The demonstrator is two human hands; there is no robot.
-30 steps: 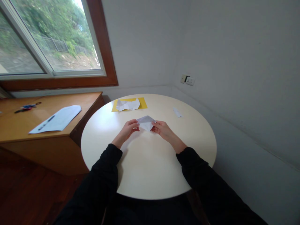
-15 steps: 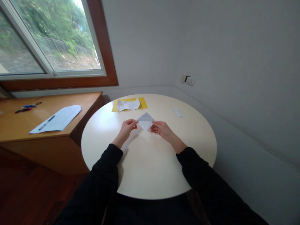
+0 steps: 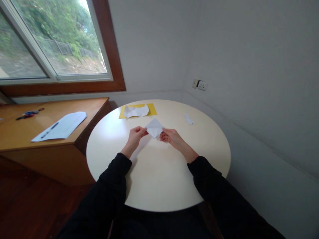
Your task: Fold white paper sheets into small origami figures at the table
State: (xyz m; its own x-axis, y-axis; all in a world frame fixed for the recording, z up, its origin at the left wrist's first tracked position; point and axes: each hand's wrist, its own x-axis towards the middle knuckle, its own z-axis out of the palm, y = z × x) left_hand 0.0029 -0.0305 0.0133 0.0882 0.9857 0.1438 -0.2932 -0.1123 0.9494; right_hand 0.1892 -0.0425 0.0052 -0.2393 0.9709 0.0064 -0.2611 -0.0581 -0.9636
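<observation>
Between my two hands is a small sheet of white folded paper (image 3: 155, 127), diamond-shaped with creases running across it. My left hand (image 3: 136, 135) pinches its left corner between thumb and fingers. At the opposite corner, my right hand (image 3: 171, 136) grips the paper the same way, its other fingers curled underneath. Both hands are over the middle of the round cream table (image 3: 159, 179). Whether the paper's lower tip touches the tabletop, I cannot tell.
Beyond my hands, a crumpled white paper (image 3: 136, 111) lies on a yellow sheet (image 3: 152, 109). A small white paper strip (image 3: 188, 119) is at the right. On the wooden desk (image 3: 94, 109) at left are white sheets (image 3: 67, 124), a pen (image 3: 50, 130) and scissors (image 3: 30, 114).
The folded paper has tilted, so its face looks more even and its upper and lower halves stand out less. My hands have barely moved and keep their hold.
</observation>
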